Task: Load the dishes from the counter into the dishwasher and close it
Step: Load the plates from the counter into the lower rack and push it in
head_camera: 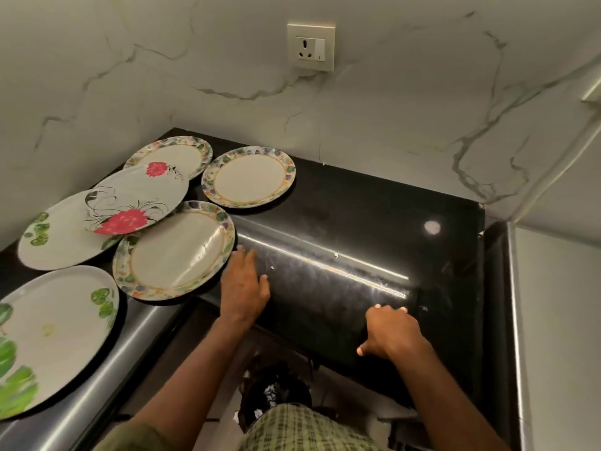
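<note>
Several round plates lie on the black counter [357,222]. Nearest my left hand [244,288] is a floral-rimmed plate [174,252]; the fingertips reach its right edge, fingers apart, holding nothing. A second floral-rimmed plate [248,177] sits behind it, a third [175,154] at the back corner. A red-flower plate [136,200] overlaps a green-leaf plate [61,236]. Another green-leaf plate [52,336] lies at the front left. My right hand [390,333] is curled over the counter's front edge, knuckles up. The dishwasher is not in view.
Marble wall with a socket [311,47] stands behind the counter. A metal-edged panel [510,304] closes the right side. A stainless strip [113,369] runs along the counter's front left. Dark clutter [276,392] lies on the floor below.
</note>
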{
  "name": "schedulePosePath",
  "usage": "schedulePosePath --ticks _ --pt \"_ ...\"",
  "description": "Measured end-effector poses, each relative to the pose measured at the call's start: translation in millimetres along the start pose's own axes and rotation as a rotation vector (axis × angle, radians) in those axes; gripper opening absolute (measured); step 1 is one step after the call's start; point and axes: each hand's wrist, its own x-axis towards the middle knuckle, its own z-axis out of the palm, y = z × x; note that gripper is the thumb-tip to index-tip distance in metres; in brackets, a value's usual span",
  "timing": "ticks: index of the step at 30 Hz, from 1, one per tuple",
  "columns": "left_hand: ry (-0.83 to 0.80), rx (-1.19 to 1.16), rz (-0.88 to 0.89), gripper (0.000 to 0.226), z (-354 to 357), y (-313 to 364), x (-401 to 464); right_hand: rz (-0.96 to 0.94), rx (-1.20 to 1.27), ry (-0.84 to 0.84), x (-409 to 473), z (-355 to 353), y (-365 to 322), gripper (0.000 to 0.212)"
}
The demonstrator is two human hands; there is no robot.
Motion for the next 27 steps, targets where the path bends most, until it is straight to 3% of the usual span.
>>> schedulePosePath --ticks 2,4,6,10,14,22,27 --pt "-0.124 0.129 -0.166 0.083 -2.2 -13.7 10.9 0.006 0.005 0.007 2.7 -3.9 3.5 0.065" --pt "-0.171 0.206 -0.215 0.08 0.7 -22.3 17.3 0.009 0.013 0.013 2.6 -6.8 4.2 0.057" --pt "-0.119 0.208 -0.16 0.064 4.9 -23.9 22.6 0.011 0.021 0.02 1.9 -6.9 2.5 0.057" --pt "-0.052 -0.003 -0.104 0.039 5.4 -1.2 24.2 0.023 0.033 0.026 1.1 -5.3 1.6 0.06" --pt "-0.088 -0.085 0.006 0.042 13.2 32.7 10.3 0.012 0.05 0.015 -1.3 -6.5 4.3 0.06" --pt "-0.181 -0.128 0.268 0.065 39.6 95.0 -35.4 -0.002 0.12 0.012 -10.8 4.6 18.7 0.091" --pt "-0.294 -0.215 0.489 0.068 42.6 120.3 -69.8 0.046 0.32 0.112 -23.2 19.4 36.2 0.111"
